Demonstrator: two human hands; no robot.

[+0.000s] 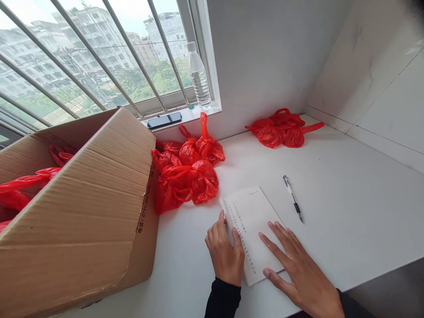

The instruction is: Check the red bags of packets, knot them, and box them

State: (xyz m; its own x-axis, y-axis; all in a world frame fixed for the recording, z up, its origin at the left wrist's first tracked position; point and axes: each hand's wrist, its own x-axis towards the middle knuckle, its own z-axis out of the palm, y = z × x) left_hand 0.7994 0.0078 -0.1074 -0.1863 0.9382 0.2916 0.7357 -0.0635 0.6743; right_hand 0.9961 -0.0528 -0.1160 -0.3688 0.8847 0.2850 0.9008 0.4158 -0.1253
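A white notebook (255, 221) lies on the table, with columns of small handwritten marks down its left side and a few at the top. My left hand (227, 251) rests at its left edge, fingers loosely bent and the thumb apart on the page. Spread across the lower right of the page is my right hand (294, 269), open and flat with nothing in it. A clear pen with a black grip (293, 198) lies to the right of the notebook, untouched by either hand.
Knotted red plastic bags (188, 172) cluster beside a large open cardboard box (96, 198), which holds more red bags. Other red bags (283, 128) lie against the back wall. A phone (164, 120) and water bottle (199, 77) occupy the sill of a barred window.
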